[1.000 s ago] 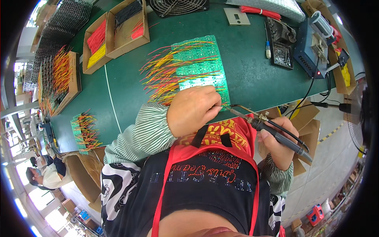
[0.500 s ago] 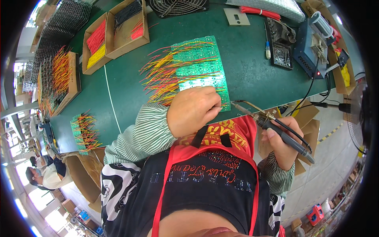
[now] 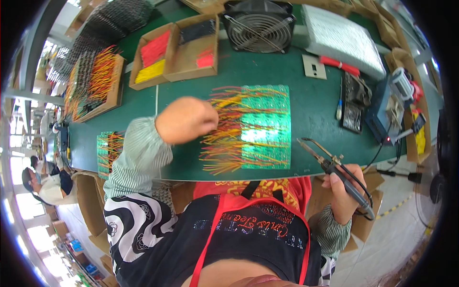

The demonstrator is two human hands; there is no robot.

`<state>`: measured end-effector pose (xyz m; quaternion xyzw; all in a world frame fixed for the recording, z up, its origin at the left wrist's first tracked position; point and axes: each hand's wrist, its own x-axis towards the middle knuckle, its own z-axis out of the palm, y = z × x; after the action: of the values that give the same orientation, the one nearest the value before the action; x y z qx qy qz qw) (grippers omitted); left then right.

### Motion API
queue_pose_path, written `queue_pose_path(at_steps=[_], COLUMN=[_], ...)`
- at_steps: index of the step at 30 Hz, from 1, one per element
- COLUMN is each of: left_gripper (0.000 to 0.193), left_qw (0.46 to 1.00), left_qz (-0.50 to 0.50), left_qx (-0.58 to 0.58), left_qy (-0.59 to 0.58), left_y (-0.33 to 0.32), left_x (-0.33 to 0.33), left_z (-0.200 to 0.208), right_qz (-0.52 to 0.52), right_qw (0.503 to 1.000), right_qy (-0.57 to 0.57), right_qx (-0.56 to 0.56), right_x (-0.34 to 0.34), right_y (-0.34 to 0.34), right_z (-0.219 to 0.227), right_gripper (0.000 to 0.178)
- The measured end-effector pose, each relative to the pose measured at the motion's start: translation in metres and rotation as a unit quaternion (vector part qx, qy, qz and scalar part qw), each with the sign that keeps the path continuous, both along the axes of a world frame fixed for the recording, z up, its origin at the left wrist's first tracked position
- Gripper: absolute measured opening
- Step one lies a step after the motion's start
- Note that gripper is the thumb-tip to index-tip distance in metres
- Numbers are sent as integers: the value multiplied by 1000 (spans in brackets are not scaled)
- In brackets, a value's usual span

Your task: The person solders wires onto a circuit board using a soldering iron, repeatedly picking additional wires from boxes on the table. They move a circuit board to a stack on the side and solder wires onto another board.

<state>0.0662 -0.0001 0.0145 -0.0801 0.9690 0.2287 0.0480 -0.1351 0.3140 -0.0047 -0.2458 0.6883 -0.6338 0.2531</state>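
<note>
Two hands are busy: our left hand (image 3: 185, 119), loosely closed, rests on the orange wires (image 3: 224, 129) of the green circuit board (image 3: 265, 126) by the table's (image 3: 311, 100) near edge, while our right hand (image 3: 343, 193) grips a soldering iron (image 3: 334, 170) just off that edge.

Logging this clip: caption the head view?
Left hand on wired green circuit board; right hand holds soldering iron.

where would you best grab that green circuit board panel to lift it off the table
Probably by the bare right-hand edge of the green circuit board panel, coming in from the right. The red and yellow wires fan out over its left edge, where the left hand rests; the right side lies flat and unobstructed.
</note>
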Motion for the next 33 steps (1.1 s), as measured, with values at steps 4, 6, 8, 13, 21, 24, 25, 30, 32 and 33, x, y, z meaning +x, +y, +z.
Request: queue_pose_path(at_steps=[4, 6, 8, 13, 21, 24, 25, 30, 32, 33], left_gripper=[18, 21, 22, 27, 26, 26, 26, 26, 25, 25], left_qw=[979, 965, 960, 947, 983, 983, 983, 982, 982, 982], left_qz=[194, 252, 270, 293, 154, 162, 163, 154, 157, 157], left_qx=[10, -45, -68, -133, 46, 66, 39, 22, 28, 28], left_qy=[66, 49, 42, -10, -85, -64, -76, -107, -97, -98], left_y=[-81, -119, -146, -182, -197, -192, -185, -181, -181, -181], left_x=[-16, -26, -44, -70, -60, -61, -63, -66, -67, -67], left_z=[-4, -14, -32, -65, -57, -55, -50, -47, -46, -47], right_qz=[-9, -4, -8, -34, -38, -38, -37, -30, -29, -27], right_qw=[1000, 1000, 1000, 998, 998, 998, 998, 998, 998, 998], right_qy=[7, 4, 11, -37, -16, -19, -21, -18, -19, -18], right_qx=[-3, 11, 22, 34, 54, 50, 51, 51, 50, 50], right_x=[-1, -2, -3, -5, -9, -11, -11, -11, -11, -12], right_y=[-12, -18, -21, -34, -50, -53, -54, -58, -58, -58], right_z=[-2, 0, 3, 6, 8, 5, 5, 4, 3, 2], right_gripper=[16, 15, 15, 16, 18, 19, 19, 18, 18, 18])
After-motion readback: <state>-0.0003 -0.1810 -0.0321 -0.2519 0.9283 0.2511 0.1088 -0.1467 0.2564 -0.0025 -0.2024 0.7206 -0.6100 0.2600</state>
